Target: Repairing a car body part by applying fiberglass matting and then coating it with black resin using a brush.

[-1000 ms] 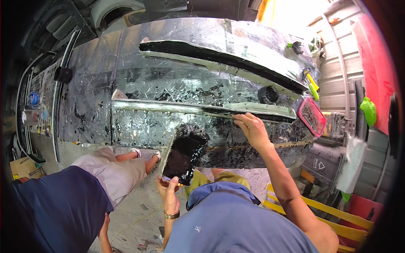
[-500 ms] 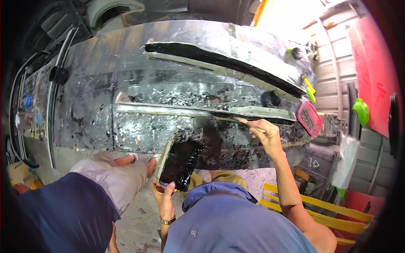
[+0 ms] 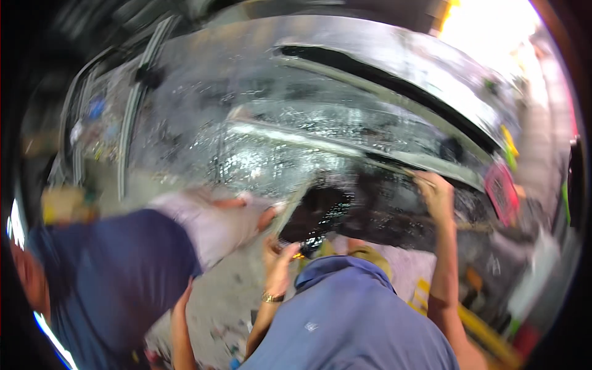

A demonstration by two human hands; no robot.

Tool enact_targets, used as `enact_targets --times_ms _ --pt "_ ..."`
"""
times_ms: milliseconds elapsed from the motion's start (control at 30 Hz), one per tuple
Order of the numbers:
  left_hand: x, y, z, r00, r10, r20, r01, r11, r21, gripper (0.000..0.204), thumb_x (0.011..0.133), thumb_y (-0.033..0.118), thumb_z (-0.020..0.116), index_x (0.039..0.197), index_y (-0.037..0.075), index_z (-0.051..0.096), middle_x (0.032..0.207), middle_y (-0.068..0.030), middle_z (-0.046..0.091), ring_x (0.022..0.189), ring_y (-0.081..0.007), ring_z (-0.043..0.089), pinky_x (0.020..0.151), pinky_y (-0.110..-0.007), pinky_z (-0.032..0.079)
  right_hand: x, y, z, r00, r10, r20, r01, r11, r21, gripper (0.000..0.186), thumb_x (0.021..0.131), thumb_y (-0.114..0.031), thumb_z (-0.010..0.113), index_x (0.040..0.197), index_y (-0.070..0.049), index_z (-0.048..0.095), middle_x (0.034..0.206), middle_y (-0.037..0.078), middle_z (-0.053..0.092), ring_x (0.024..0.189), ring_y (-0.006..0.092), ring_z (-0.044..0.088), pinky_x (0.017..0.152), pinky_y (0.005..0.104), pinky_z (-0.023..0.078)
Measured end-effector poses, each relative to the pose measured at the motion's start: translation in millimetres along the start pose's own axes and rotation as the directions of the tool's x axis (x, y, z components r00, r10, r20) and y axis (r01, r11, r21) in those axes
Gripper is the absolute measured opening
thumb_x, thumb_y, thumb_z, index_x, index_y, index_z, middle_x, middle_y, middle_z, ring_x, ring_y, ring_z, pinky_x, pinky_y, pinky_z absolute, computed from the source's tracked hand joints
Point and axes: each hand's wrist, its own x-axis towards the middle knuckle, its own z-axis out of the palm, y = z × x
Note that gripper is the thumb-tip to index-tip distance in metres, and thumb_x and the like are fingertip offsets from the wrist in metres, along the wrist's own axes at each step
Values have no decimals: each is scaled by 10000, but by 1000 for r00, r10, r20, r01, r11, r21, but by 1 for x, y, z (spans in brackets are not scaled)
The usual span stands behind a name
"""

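My left hand (image 3: pixel 279 264) grips the lower edge of a flat tray-like holder (image 3: pixel 291 209), coated glossy black inside with a pale side edge. My right hand (image 3: pixel 436 194) is closed, fingers pinched at a long narrow metal strip (image 3: pixel 302 140) lying on the work table. A thin pale-handled tool shows in that hand in the earlier frame; now blur hides most of it, and I cannot tell its tip. The strip is pale on the left and dark toward my right hand. Beyond it lies a longer strip (image 3: pixel 394 90) with a black face.
A large stained table (image 3: pixel 191 80) fills the middle. At its right end stand a pink tray (image 3: pixel 501 191) and a yellow-green tool (image 3: pixel 509 148). On my left, another person in a dark blue shirt (image 3: pixel 123 259) stands close. Yellow bars (image 3: pixel 487 333) are at lower right.
The whole view has swung, so the scene sits farther right and is smeared. My left hand still holds the tray; my right hand stays at the near strip.
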Motion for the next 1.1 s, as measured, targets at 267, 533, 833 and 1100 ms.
enact_targets --times_ms 267,533,833,1100 --pt "0 -1 7 997 -18 73 15 999 43 647 726 182 743 1279 52 433 1133 -58 545 943 -152 564 700 -268 516 -9 24 -18 991 -132 -31 134 988 79 164 873 -70 612 1024 -18 654 793 76 596 583 135 536 558 282 456" --pt "-7 -7 3 999 11 34 -13 998 61 641 722 200 744 1266 49 440 1118 -58 547 919 -150 567 685 -282 515 -16 9 -48 998 -57 -21 59 994 96 140 877 -82 614 990 -14 660 812 100 616 625 157 587 585 275 480" --pt "-5 1 16 997 10 70 -17 995 99 673 728 243 744 1287 44 428 1133 -79 529 948 -172 555 753 -304 494 -7 5 -22 986 -164 -31 138 906 -401 150 883 -179 538 910 -54 615 887 167 631 891 339 618 778 417 506" --pt "-11 -12 -16 995 76 -61 -66 985 158 665 742 341 709 1309 133 431 1205 -20 525 1028 -135 524 750 -319 462 15 -10 61 990 -133 51 142 880 -453 169 785 -104 560 946 -66 592 873 183 622 854 359 636 722 432 532"
